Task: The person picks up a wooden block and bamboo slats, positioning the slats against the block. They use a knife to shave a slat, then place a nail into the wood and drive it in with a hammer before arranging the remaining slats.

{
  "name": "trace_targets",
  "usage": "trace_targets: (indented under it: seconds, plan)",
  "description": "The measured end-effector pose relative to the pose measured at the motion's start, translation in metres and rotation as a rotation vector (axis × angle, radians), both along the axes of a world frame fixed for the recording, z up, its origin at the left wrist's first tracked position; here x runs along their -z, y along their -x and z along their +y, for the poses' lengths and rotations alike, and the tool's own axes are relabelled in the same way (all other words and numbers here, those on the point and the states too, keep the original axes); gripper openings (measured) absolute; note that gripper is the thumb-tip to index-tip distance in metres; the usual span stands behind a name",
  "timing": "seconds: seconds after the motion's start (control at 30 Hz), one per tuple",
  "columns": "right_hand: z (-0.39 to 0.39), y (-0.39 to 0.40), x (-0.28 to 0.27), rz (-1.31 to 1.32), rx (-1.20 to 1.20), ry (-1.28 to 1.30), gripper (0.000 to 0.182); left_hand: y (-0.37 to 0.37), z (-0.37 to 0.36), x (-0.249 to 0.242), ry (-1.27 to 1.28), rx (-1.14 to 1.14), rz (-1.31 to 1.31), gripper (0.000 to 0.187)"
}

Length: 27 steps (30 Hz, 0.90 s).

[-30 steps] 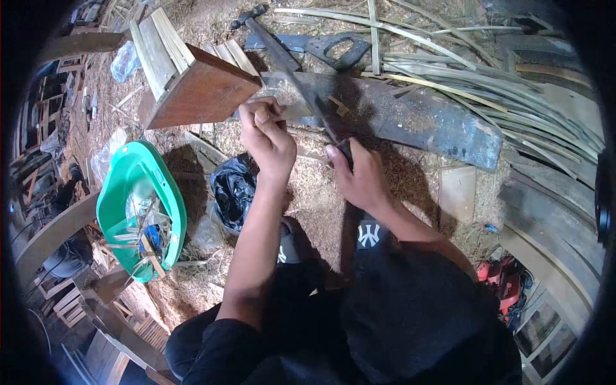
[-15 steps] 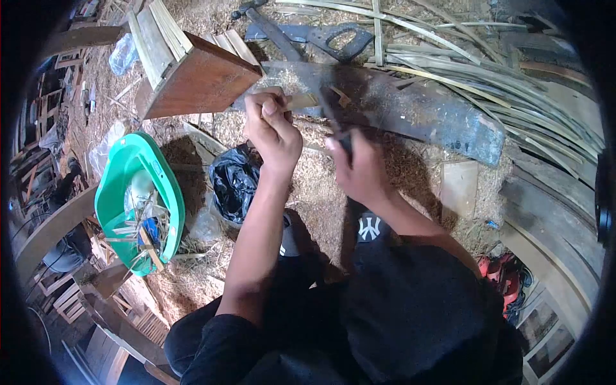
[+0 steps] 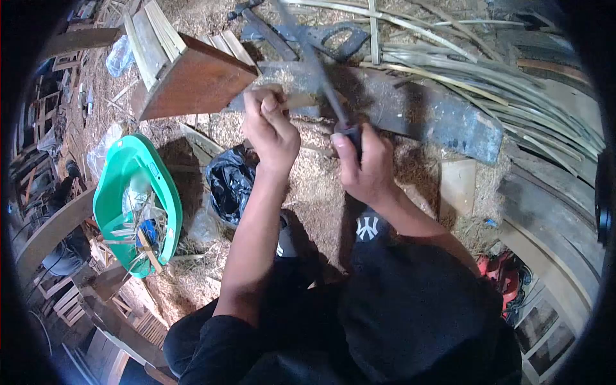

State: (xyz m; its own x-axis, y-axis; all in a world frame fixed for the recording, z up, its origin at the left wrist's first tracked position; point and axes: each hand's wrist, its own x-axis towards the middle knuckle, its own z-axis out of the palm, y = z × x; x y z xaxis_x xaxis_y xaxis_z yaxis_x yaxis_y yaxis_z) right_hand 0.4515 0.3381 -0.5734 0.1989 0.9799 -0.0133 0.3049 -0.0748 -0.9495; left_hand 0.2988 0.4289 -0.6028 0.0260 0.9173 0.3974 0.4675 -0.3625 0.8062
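Note:
My left hand (image 3: 273, 128) is closed around a short strip of pale wood or bamboo (image 3: 299, 101), which sticks out to the right of the fingers. My right hand (image 3: 367, 160) grips the dark handle of a long-bladed knife (image 3: 324, 77), perhaps a machete. Its blade slants up and left over the plank, blurred toward the tip, and appears apart from the strip. Beneath both lies a long, worn wooden plank (image 3: 443, 119).
A hammer (image 3: 266, 32) and a handsaw (image 3: 346, 42) lie beyond the plank. Long thin strips (image 3: 513, 102) spread at right. A reddish-brown wooden box (image 3: 199, 80), green plastic tub (image 3: 173, 192) with scraps and black plastic bag (image 3: 228, 183) are at left. Shavings cover the ground.
The knife has swung up, and its blade now reaches the top of the view. My right hand has turned and shifted slightly right, while my left hand stays almost in place.

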Motion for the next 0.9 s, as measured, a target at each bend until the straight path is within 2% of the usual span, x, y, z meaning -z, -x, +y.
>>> trace_targets:
  seconds: [0.1,0.17,0.3,0.37,0.4,0.43,0.53,0.57,0.63,0.7,0.77,0.83,0.9]
  plan:
    - [-0.01,0.008,0.028,-0.099,-0.043,0.167,0.032,-0.003,-0.001,0.001,0.01,0.033,-0.108,0.032]
    - [-0.008,0.004,0.04,-0.219,-0.074,0.205,0.031,-0.002,0.006,0.001,-0.097,0.03,-0.121,0.033]
    - [0.002,0.0,-0.001,0.052,0.057,-0.121,0.023,-0.003,-0.003,-0.006,0.044,0.002,-0.073,0.033]
    - [-0.013,0.009,0.027,-0.02,0.035,-0.01,0.024,-0.001,-0.001,0.006,-0.054,0.025,-0.097,0.034]
    - [-0.007,0.015,0.032,-0.26,-0.036,0.106,0.025,-0.001,0.0,0.004,-0.041,0.014,-0.112,0.033]
    - [-0.008,0.011,0.034,-0.268,-0.036,0.095,0.025,-0.001,0.0,0.003,-0.028,-0.001,-0.13,0.033]
    - [-0.004,0.003,0.008,0.033,0.004,0.077,0.026,0.002,-0.001,0.0,0.014,0.002,-0.066,0.033]
    - [-0.002,0.002,0.005,-0.004,0.049,-0.11,0.026,0.003,-0.004,0.0,-0.002,0.001,-0.027,0.034]
    - [-0.013,0.008,0.016,0.052,0.038,-0.017,0.025,0.002,-0.006,0.004,-0.033,0.013,-0.08,0.035]
    - [-0.011,0.012,0.034,-0.215,-0.053,0.117,0.025,0.001,-0.007,0.003,0.03,-0.007,-0.215,0.033]
    - [-0.009,0.002,0.031,-0.245,-0.11,0.189,0.022,0.004,-0.003,0.003,0.049,0.003,-0.167,0.031]
    - [-0.009,0.004,0.005,-0.014,-0.024,0.12,0.03,0.005,-0.007,0.003,0.025,-0.002,-0.097,0.032]
    - [-0.014,0.008,0.019,0.046,0.015,0.006,0.031,0.006,-0.01,0.003,0.039,-0.019,-0.095,0.032]
